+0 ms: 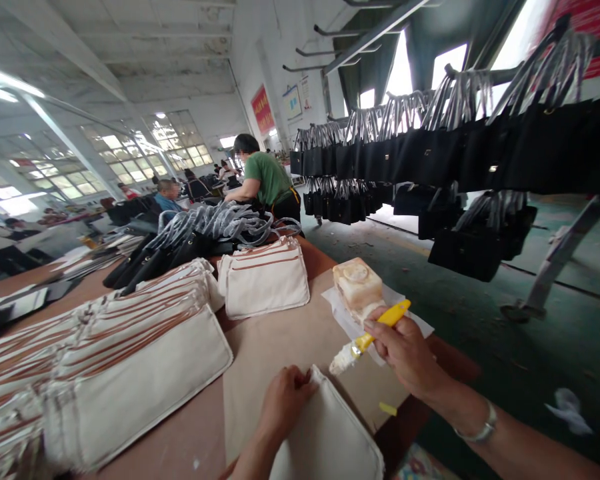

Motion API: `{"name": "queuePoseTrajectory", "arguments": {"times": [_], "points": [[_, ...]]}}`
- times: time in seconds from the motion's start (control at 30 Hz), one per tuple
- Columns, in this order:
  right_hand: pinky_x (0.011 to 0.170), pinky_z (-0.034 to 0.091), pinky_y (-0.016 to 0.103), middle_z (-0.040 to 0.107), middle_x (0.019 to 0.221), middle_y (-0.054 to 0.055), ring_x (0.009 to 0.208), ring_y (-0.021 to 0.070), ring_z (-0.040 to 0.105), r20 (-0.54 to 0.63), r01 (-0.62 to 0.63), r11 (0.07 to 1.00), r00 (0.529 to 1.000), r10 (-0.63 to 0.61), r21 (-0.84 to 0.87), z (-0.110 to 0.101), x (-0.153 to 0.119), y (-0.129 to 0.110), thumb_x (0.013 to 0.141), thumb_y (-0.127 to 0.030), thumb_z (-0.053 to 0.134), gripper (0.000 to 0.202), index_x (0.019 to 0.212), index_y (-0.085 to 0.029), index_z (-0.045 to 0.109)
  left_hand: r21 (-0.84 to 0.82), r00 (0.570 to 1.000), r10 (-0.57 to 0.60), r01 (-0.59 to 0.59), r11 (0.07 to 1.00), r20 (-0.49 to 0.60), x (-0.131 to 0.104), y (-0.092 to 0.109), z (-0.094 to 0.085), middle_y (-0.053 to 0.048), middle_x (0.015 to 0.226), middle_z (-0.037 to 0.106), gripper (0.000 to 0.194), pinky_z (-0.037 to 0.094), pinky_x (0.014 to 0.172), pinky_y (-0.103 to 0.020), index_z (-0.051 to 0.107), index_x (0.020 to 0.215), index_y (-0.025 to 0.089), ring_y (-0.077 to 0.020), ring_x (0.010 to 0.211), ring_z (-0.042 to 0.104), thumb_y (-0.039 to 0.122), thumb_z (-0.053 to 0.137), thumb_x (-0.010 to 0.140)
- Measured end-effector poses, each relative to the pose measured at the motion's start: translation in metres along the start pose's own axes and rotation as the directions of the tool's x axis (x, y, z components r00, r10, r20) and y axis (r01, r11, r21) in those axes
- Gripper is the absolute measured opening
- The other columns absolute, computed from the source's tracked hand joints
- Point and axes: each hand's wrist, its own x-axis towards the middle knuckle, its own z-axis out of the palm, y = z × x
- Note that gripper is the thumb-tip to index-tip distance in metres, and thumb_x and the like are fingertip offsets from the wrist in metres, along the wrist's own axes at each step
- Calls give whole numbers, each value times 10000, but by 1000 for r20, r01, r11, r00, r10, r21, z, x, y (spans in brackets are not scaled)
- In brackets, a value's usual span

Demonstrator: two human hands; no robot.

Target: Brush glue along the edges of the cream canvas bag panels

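A yellow-handled brush [387,316] with whitish bristles is gripped in my right hand [405,347], its tip pointing down and left. Just below the tip lies a cream fabric panel [330,427], pinched at its upper corner by my left hand [286,400]. Behind the brush, a block-like cream container [359,283] with a stained surface rests on white paper [423,323]. Brown board [260,347] lies under the panel and the paper.
Stacks of cream panels [155,373] cover the left side, with a smaller stack [267,280] ahead. Black bags with wrapped handles [215,223] lie beyond. A person in green [270,177] bends over the table's far end. Racks of black bags [430,157] stand at right.
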Motion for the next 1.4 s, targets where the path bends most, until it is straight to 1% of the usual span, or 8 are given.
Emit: {"name": "queuePoseTrajectory", "arguments": {"times": [0.17,0.33,0.73,0.83,0.97,1.1,1.27,1.4], "points": [[474,292,255,394,522,-66,482,125,354,146,116,970,986,-85,-215,7,2,2,860,-316,629,184,744,-192,557,-327,994,49,-16,945,95,-18,2,-3,40,663,528,314,349,583,-215,567,741,177,-123,639,493,487,621,733],[544,347,271,462,605,-38,556,143,437,327,293,902,927,-186,-318,22,-5,0,903,-256,546,181,732,-197,539,-486,989,75,-4,874,127,-34,13,-5,24,687,551,370,361,594,-219,611,785,150,-120,647,476,492,702,679],[536,352,272,470,591,-41,528,146,463,422,401,844,875,-238,-355,24,-19,-10,919,-234,531,179,741,-210,527,-489,996,36,8,872,82,-51,23,-1,18,637,570,422,369,577,-237,632,706,169,-144,622,504,568,721,603],[552,362,275,479,597,-39,540,151,470,357,394,843,896,-263,-366,21,-16,-6,907,-230,547,146,763,-208,550,-386,997,75,-79,919,-24,-60,23,5,-3,671,588,383,390,586,-238,626,669,184,-154,643,524,563,683,670],[569,364,278,483,629,-27,580,156,464,252,329,880,934,-251,-343,13,-2,-15,915,-270,555,162,769,-201,573,-171,946,258,-292,941,-197,-76,22,10,-28,724,608,349,422,617,-246,666,694,214,-155,652,553,546,617,790],[501,308,255,448,575,-50,518,122,396,304,160,954,949,-79,-252,14,7,-19,869,-289,615,174,733,-185,579,-91,896,339,-378,922,-286,-88,24,12,-28,704,618,345,442,656,-268,659,690,243,-172,684,579,561,618,819],[391,184,215,406,483,-93,402,78,274,422,-194,978,883,207,-72,23,11,-2,771,-301,664,160,753,-183,557,-59,915,279,-308,950,-291,-95,24,10,-37,697,652,373,463,671,-286,684,698,258,-196,714,605,604,611,814],[349,114,204,419,464,-96,343,52,215,490,-300,953,824,283,-47,20,18,-4,709,-307,660,183,700,-186,523,-66,914,303,-331,941,-268,-99,20,10,-34,662,647,411,460,629,-272,685,653,241,-183,667,605,637,658,758]]}}
